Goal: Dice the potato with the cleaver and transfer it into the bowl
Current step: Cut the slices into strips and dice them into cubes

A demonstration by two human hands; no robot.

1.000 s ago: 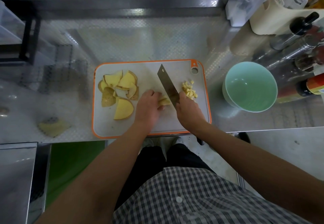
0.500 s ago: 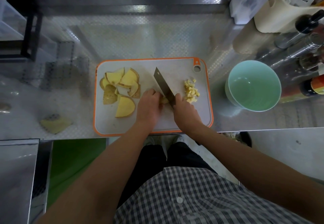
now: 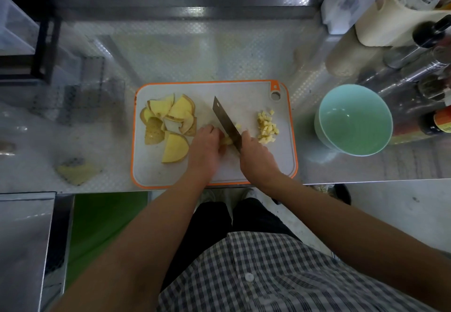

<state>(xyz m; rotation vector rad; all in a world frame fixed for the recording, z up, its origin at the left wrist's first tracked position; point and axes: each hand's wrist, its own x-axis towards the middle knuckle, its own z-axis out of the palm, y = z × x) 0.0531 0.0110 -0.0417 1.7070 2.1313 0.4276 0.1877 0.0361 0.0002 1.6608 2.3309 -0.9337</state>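
**Moved leftwards: the flat steel cleaver (image 3: 225, 123), now close against the holding hand**

Since a second ago the blade has been shifted away from the heap of small pale-yellow potato dice (image 3: 267, 128) and towards the left hand (image 3: 205, 148). The stretch of potato seen between the two hands has been shortened.

The cleaver's handle is enclosed by the curled fingers of the right hand (image 3: 256, 158) and is itself hidden beneath them. A short pale-yellow potato strip (image 3: 226, 140) is pinned to the white plastic cutting board with the orange rim (image 3: 244, 92) under the bent fingers of the left hand. Only its right end is shown.

The strip lies immediately left of the blade. Its long axis is judged to run roughly left to right, and it is crossed by the blade, which is set diagonally from a far-left tip to a near-right heel. The left fingertips are placed just beside the blade's flat. Any further cut would therefore have to be made farther left, where very little potato is left uncovered. The holding fingers would have to be drawn back first, or a nick could be risked.

Skin-on half-round potato slices (image 3: 170, 121) are piled at the board's left end, well apart from the blade and nearer the left hand. The mint-green round bowl (image 3: 353, 126) stands off the board to the right, nearer the right hand. Nothing is seen in it, so most of the dicing and the whole transfer are judged to remain.
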